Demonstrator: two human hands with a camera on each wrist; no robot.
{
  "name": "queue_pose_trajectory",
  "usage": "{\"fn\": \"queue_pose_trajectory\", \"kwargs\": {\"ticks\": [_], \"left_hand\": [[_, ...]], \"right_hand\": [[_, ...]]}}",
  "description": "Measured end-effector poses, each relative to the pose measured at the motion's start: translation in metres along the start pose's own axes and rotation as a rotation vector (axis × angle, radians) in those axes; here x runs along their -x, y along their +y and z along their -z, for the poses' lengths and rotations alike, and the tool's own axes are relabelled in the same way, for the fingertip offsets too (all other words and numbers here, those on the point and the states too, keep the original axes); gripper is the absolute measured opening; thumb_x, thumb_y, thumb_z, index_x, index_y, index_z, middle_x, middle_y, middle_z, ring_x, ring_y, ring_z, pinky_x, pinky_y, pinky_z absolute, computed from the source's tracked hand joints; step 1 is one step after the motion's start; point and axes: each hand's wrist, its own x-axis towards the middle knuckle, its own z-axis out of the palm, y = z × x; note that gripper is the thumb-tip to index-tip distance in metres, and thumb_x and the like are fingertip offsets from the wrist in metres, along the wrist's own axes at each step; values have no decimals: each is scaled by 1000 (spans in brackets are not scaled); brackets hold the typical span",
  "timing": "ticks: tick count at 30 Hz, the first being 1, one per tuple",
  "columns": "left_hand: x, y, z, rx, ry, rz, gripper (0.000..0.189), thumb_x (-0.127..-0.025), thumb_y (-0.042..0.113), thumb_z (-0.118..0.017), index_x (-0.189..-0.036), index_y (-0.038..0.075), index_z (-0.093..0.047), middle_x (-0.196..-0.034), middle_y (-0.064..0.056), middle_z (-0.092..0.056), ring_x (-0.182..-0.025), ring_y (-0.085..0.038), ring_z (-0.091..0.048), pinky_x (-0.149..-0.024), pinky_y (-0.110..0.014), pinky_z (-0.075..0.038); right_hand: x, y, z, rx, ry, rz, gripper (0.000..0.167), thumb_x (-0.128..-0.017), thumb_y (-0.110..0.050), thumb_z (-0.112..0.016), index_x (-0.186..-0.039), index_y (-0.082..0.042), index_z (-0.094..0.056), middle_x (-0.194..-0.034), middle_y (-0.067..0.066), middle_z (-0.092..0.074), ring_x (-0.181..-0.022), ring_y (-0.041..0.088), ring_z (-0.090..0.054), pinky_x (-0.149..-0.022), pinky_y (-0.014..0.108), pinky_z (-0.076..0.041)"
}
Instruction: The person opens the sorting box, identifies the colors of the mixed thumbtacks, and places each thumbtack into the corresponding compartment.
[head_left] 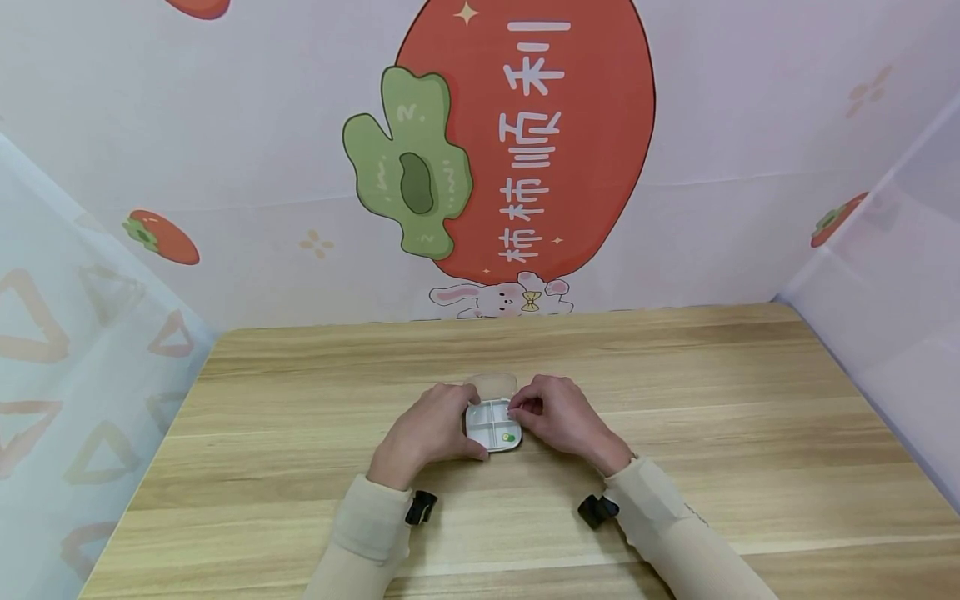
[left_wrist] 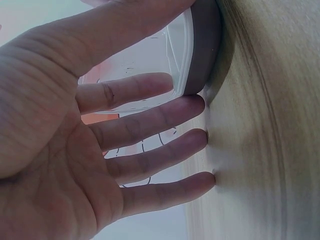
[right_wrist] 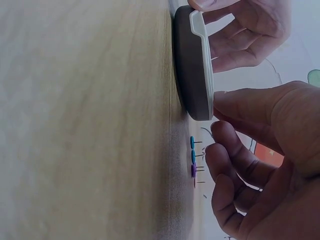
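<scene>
A small pill case [head_left: 493, 425] with a white four-part inside and a dark outer shell lies on the wooden table, lid [head_left: 491, 385] tipped back. My left hand [head_left: 431, 425] holds it at its left side, thumb at the near edge and index finger at the far edge; the other fingertips [left_wrist: 200, 136] touch the table. My right hand [head_left: 558, 414] is over the upper right compartment, its thumb [right_wrist: 240, 102] and index finger close together at the rim. Whether they pinch something I cannot tell. Small green and yellow pieces [head_left: 509, 437] lie in the lower right compartment.
Several thumbtacks [right_wrist: 193, 156], blue, purple and red, stand points up in a row on the table beyond the case in the right wrist view. A printed backdrop [head_left: 262, 167] rises behind the table's far edge [head_left: 337, 325].
</scene>
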Motion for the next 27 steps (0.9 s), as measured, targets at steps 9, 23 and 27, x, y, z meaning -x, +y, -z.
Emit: {"fn": "queue_pose_trajectory", "kwargs": {"ticks": [9,23,27], "left_hand": [[0,0,0,7,-1,-3,65,-64,27,-99,-114,-1,-67,-105,-10,-69,-88,-20,-61,-80,-38,-52],[-1,-1,1,3,0,33,63,-68,26,-97,-116,-1,-67,-102,-8,-68,-84,-18,-59,-77,-37,-52],[0,-1,1,-4,7,49,64,-70,26,-96,-119,-1,-66,-104,-9,-68,-86,-19,-59,-79,-38,-52]], "right_hand": [[0,-1,-1,-1,-3,-31,4,-89,-13,-80,-92,-11,-78,-76,-10,-60,-70,8,-54,-65,27,-46],[-1,-2,2,-11,-7,-65,6,-88,-15,-81,-91,-13,-76,-77,-7,-61,-70,10,-55,-65,28,-48],[-1,0,5,-21,-2,-76,6,-88,-16,-80,-91,-13,-76,-78,-8,-62,-71,10,-56,-66,28,-49]]}}
